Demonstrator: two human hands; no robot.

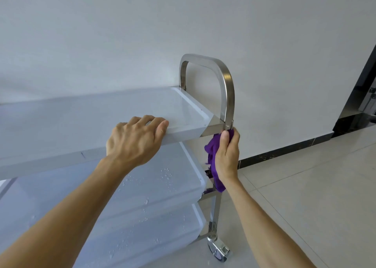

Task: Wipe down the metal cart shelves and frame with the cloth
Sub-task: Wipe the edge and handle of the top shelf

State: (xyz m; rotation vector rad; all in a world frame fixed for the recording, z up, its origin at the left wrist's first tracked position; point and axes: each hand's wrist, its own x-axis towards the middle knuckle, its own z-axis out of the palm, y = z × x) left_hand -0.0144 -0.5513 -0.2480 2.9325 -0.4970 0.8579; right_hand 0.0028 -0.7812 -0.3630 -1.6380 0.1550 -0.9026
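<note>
The metal cart stands in front of me with three shelves. Its top shelf (85,117) runs across the left half of the view. My left hand (134,139) grips the near edge of the top shelf, fingers curled over the rim. A curved steel handle (225,82) rises at the cart's right end. My right hand (226,153) holds a purple cloth (213,155) wrapped round the near frame post just below the top shelf's corner. The cloth hangs down to the middle shelf (162,178), which shows water drops.
The lower shelf (154,233) also has drops on it. A caster wheel (218,251) sits under the near right post. A white wall stands behind the cart, with a dark baseboard (284,151). Light floor tiles (305,196) spread to the right, and a dark door frame (364,80) stands at far right.
</note>
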